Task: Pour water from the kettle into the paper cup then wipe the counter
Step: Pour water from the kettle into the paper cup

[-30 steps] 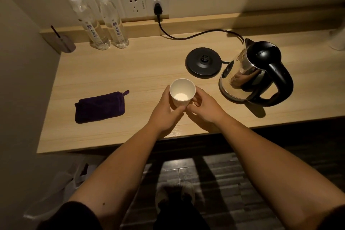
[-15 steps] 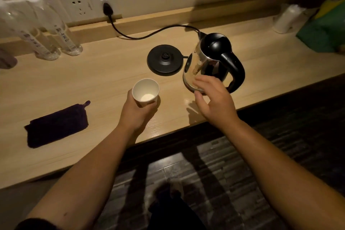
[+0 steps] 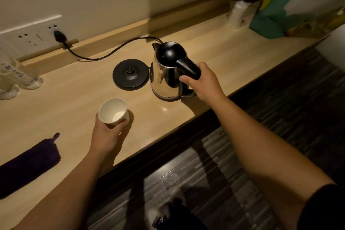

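Note:
A steel kettle (image 3: 164, 78) with a black lid and handle stands upright on the wooden counter (image 3: 74, 102), just right of its round black base (image 3: 130, 73). My right hand (image 3: 203, 82) is wrapped around the kettle's handle. A white paper cup (image 3: 113, 111) stands on the counter near the front edge, and my left hand (image 3: 109, 132) grips its lower side. The cup looks empty. A dark purple cloth (image 3: 28, 164) lies folded at the front left.
The base's black cord (image 3: 112, 52) runs to a wall socket (image 3: 56, 33) at the back left. Clear water bottles (image 3: 16, 76) stand at the far left. A white roll (image 3: 237, 15) and a green bag (image 3: 270, 22) sit at the back right.
My right hand left the cup, reached right and closed on the kettle's handle. My left hand stays on the cup. The camera view swung to the right.

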`<control>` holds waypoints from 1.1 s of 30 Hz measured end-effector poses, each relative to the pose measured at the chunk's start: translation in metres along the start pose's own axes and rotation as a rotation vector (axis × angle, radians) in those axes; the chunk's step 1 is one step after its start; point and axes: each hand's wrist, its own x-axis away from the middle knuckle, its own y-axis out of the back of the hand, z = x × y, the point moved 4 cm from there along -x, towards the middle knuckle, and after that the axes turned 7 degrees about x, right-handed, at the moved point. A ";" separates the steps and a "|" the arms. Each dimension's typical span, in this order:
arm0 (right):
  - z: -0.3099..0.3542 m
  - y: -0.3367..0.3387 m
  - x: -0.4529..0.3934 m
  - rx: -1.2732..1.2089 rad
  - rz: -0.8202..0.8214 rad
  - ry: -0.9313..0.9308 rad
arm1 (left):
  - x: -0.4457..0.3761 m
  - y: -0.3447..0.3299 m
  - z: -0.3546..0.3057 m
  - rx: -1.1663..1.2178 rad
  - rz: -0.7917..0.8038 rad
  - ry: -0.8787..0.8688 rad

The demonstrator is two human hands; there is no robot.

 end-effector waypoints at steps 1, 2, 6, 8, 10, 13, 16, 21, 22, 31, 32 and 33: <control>-0.001 0.000 0.000 -0.041 0.009 -0.009 | -0.002 0.001 0.002 -0.015 -0.001 0.004; -0.002 0.000 -0.001 -0.076 0.008 -0.017 | -0.006 0.002 0.005 -0.038 -0.004 0.007; -0.006 -0.001 -0.001 -0.122 -0.051 -0.015 | -0.011 0.004 0.009 -0.070 0.001 0.010; -0.003 -0.001 0.001 -0.097 -0.055 0.007 | -0.011 0.004 0.009 -0.068 0.003 -0.006; 0.005 0.002 0.003 -0.044 -0.033 0.055 | -0.010 0.003 0.006 -0.053 0.004 -0.014; 0.022 0.008 0.006 0.022 0.009 0.137 | -0.005 0.001 0.000 -0.002 0.007 0.001; 0.045 0.014 0.009 0.100 0.046 0.211 | 0.001 -0.001 -0.006 0.034 0.013 0.009; 0.093 0.004 0.018 0.331 0.210 0.355 | 0.001 0.006 -0.005 -0.007 0.010 -0.001; 0.102 -0.001 0.020 0.373 0.254 0.380 | 0.000 0.008 -0.005 -0.008 0.011 -0.002; 0.146 -0.030 0.026 0.689 0.438 0.559 | -0.002 0.008 0.004 0.049 0.000 -0.004; 0.149 -0.031 0.025 0.704 0.452 0.562 | -0.003 0.009 0.005 0.048 -0.002 -0.004; 0.152 -0.033 0.025 0.717 0.465 0.565 | -0.004 0.009 0.006 0.044 -0.004 -0.005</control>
